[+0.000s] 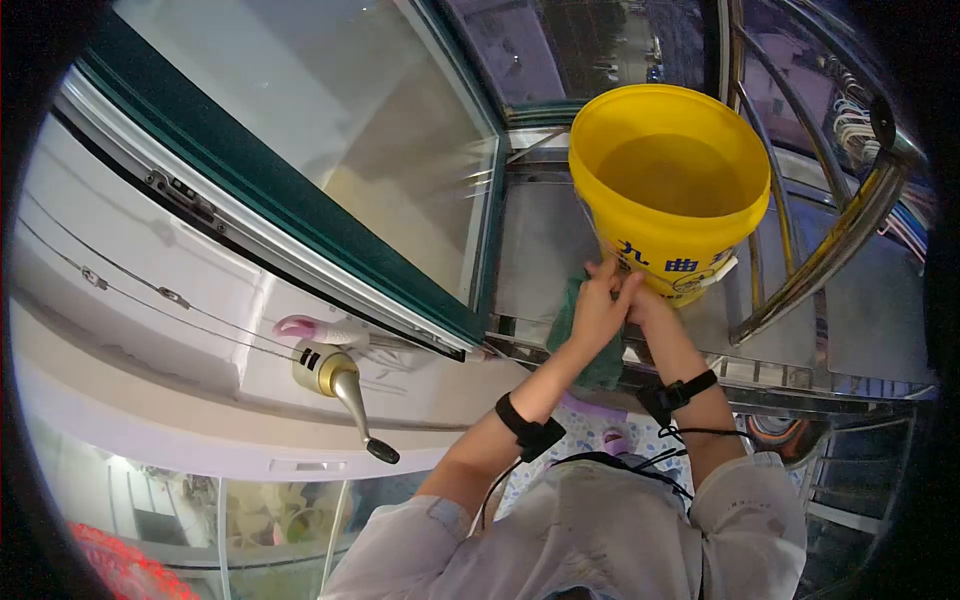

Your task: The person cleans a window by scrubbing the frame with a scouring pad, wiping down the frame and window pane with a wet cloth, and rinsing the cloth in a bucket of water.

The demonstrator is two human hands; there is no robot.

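My left hand (602, 305) and my right hand (650, 298) meet in front of a yellow bucket (665, 235) with dark blue lettering. The left fingers are closed and pressed against the right hand; whether anything lies between them is hidden. Most of the right fingers are out of sight behind the left hand. Cloudy yellowish liquid (668, 175) shows inside the bucket, which stands upright on a metal ledge (540, 240). Below and behind my left wrist, a dark green cloth (600, 362) hangs over the ledge's front edge.
At left is an open window sash (300, 190) with a green frame. Curved metal railings (820, 260) run along the right. A hand crank (350, 390) juts from the wall beside a pink-handled brush (315, 328). Steel cables (130, 290) stretch along the left wall.
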